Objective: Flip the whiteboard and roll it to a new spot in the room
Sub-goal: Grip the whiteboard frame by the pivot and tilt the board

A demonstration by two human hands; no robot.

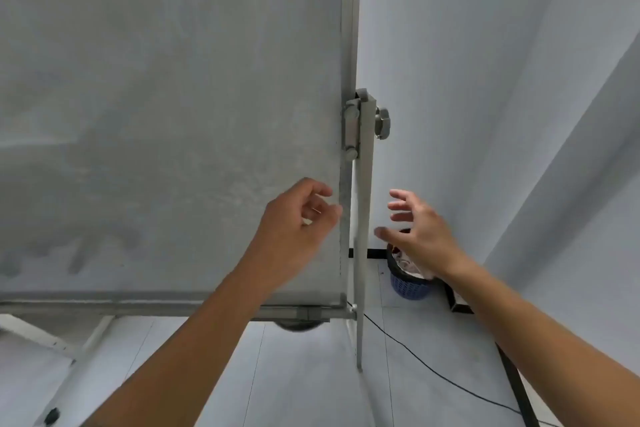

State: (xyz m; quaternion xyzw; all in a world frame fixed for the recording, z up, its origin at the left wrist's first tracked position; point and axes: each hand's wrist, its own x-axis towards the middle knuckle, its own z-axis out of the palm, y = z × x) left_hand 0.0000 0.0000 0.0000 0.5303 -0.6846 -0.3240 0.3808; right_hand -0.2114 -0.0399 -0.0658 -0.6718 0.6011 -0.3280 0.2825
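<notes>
1. While both hands reach toward its right edge, the whiteboard (166,114) fills the left of the view, upright in its metal frame; a broad, stiff panel, it is probably heavy enough to swing with momentum.
2. Its stand upright (363,218) runs beside the frame, a rigid, slim hold for rolling.
3. At the left hand (298,218), the grip is loosely curled at the frame's edge, clasping nothing yet.
4. At the right hand (419,229), fingers are spread and empty, near the upright.
5. Above them, the locking knob (382,122) likely needs loosening before flipping.
</notes>
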